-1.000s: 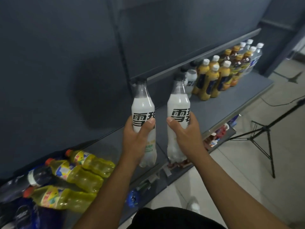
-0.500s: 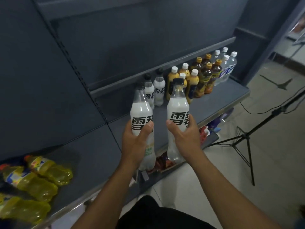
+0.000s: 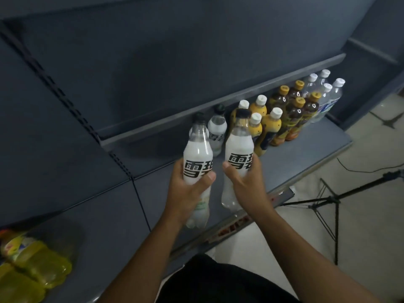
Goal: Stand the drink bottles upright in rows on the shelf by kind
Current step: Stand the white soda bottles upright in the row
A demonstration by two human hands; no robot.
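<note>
My left hand [image 3: 188, 191] grips a white-labelled clear soda bottle with a black cap [image 3: 197, 154], held upright above the grey shelf [image 3: 306, 154]. My right hand [image 3: 247, 182] grips a second bottle of the same kind [image 3: 239, 145], also upright, beside the first. Just behind them one more white soda bottle [image 3: 216, 127] stands at the back of the shelf. To its right stand rows of yellow bottles with white caps [image 3: 271, 125], dark tea bottles with yellow caps [image 3: 295, 112] and clear water bottles with white caps [image 3: 330, 97].
Yellow soda bottles [image 3: 37, 261] lie on their sides on the shelf at the lower left. A black tripod [image 3: 328, 206] and a cable stand on the tiled floor at the right. A lower shelf edge [image 3: 236, 224] with packets shows under the hands.
The view has swung right along the shelf. Both hands carried their bottles toward the standing rows, which now sit closer. The lying yellow bottles slid off to the lower left.
</note>
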